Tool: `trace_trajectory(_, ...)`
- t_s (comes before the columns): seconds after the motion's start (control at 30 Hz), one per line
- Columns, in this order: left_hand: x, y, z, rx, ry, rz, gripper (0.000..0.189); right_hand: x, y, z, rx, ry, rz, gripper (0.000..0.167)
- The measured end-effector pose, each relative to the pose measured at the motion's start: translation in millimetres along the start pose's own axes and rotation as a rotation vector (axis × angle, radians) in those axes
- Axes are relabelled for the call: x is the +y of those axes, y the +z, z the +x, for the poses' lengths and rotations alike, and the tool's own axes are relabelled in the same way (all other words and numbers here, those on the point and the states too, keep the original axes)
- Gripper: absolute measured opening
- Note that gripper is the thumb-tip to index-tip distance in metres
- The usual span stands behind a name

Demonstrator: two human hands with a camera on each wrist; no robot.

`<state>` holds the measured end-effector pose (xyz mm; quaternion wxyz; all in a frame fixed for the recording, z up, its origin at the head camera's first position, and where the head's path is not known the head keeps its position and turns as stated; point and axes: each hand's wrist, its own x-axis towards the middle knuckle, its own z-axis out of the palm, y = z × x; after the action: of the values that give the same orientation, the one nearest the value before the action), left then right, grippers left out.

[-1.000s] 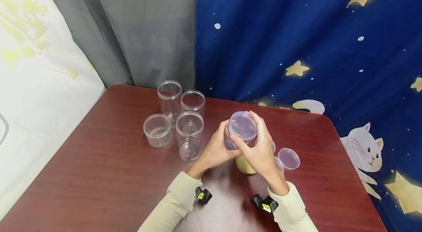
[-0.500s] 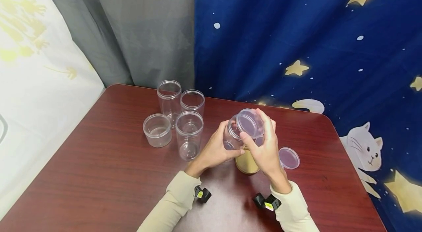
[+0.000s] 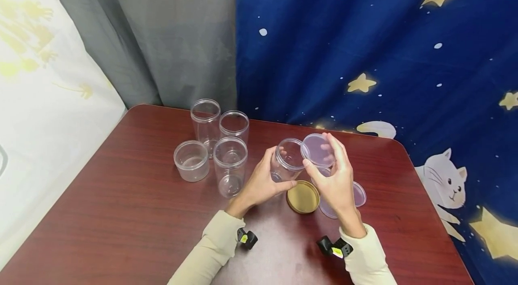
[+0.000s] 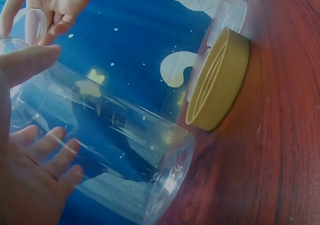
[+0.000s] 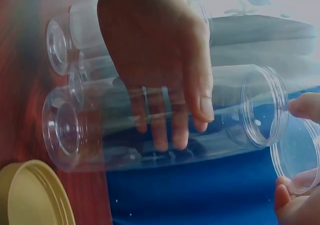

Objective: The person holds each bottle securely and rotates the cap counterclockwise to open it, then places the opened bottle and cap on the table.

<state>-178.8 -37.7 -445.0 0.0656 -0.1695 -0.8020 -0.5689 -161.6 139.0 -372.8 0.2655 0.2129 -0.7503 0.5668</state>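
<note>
In the head view my left hand (image 3: 261,181) grips a clear, topless plastic jar (image 3: 288,169), its rim facing up. In the right wrist view, that hand's fingers wrap round the jar's side (image 5: 220,135). Just right of the rim, my right hand (image 3: 337,181) holds a clear round lid (image 3: 317,151) by its edge, between thumb and fingers. The lid overlaps the jar's rim in the head view. A gold lid (image 3: 302,197) lies on the table below the hands, its hollow side up.
Several clear jars stand left of the hands, among them a tall one (image 3: 205,130), a nearer one (image 3: 230,168) and a short tub (image 3: 192,162). More clear lids, such as one at the right (image 3: 359,194), lie on the red-brown table (image 3: 121,195). Curtains hang behind.
The right hand has drawn the lid off the jar's mouth and moved it rightward. The left hand still holds the jar. The gold lid now shows fully.
</note>
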Motion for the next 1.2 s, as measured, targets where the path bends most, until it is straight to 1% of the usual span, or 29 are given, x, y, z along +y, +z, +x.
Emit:
trace_trajectory(0.1, -1.3, 0.9, -0.4, 0.003, 0.002, -0.001, 0.089, 2, -2, -1.1, 0.010, -0.004, 0.025, 0.071)
trace_trajectory(0.17, -1.9, 1.3, -0.7, 0.005, -0.004, -0.008, 0.089, 9, -5, -3.0, 0.017, 0.006, 0.016, 0.069)
trace_trajectory(0.27, -2.3, 1.0, -1.3, 0.011, -0.021, -0.022, 0.089, 18, -8, -5.1, 0.017, 0.023, -0.004, 0.059)
trace_trajectory(0.4, -1.9, 0.3, -2.0, 0.016, -0.034, -0.028, 0.088, 23, -12, -7.3, 0.011, 0.041, -0.010, 0.041)
trace_trajectory(0.57, -1.6, 0.4, -1.7, 0.025, -0.036, -0.028, 0.088, 24, -14, -8.2, 0.025, 0.066, -0.060, 0.032)
trace_trajectory(0.63, -1.5, 0.5, -1.2, 0.029, -0.035, -0.031, 0.088, 22, -14, -7.7, 0.032, 0.065, -0.077, 0.030)
trace_trajectory(0.7, -1.9, 0.6, -0.3, 0.037, -0.034, -0.030, 0.089, 14, -13, -6.4, 0.039, 0.059, -0.085, 0.029)
trace_trajectory(0.8, -3.4, 0.5, 1.3, 0.071, -0.037, -0.009, 0.090, 0, -10, -3.9, 0.050, 0.044, -0.096, 0.026)
trace_trajectory(0.9, -4.3, 0.8, 2.7, 0.118, -0.048, 0.028, 0.092, -10, -9, -1.6, 0.052, 0.038, -0.100, 0.024)
trace_trajectory(0.97, -4.9, 1.3, 3.3, 0.145, -0.049, 0.051, 0.093, -10, -10, -0.6, 0.051, 0.035, -0.104, 0.024)
trace_trajectory(1.07, -6.7, 2.5, 5.3, 0.176, -0.027, 0.074, 0.093, -9, -11, 0.4, 0.042, 0.050, -0.113, 0.024)
trace_trajectory(1.13, -8.5, 3.5, 7.4, 0.198, -0.009, 0.086, 0.093, -6, -11, 0.4, 0.038, 0.069, -0.112, 0.023)
trace_trajectory(1.2, -9.8, 4.5, 9.6, 0.222, -0.006, 0.096, 0.094, -3, -11, -0.1, 0.034, 0.102, -0.107, 0.023)
